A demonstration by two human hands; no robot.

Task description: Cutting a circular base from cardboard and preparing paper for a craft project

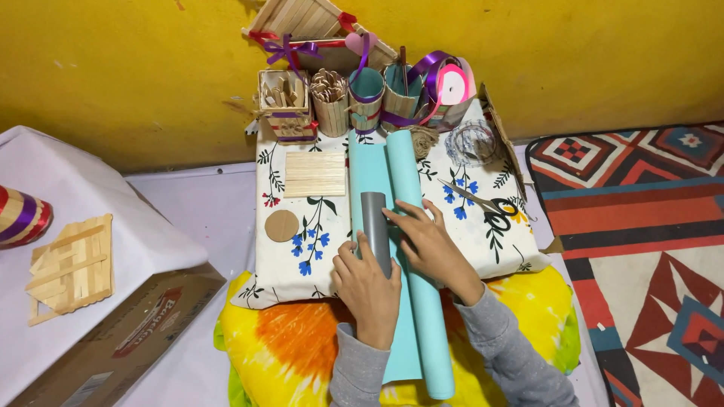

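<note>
Head view: left hand (367,290) wrapped around grey tube (375,230), right hand (428,245) flat, fingers spread, pressing teal paper roll (413,264) mid-counter. Paper partly unrolled; tube seemingly still bare. Scissors (486,205) untouched near right edge.

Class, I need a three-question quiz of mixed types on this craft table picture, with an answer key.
1. True or false: both hands touch the grey tube.
2. What lies under the tube? A) teal paper sheet B) cardboard disc C) scissors
3. What does the right hand also rest against?

Key: 1. True; the left hand touches it too. 2. A. 3. The teal paper roll.
</note>
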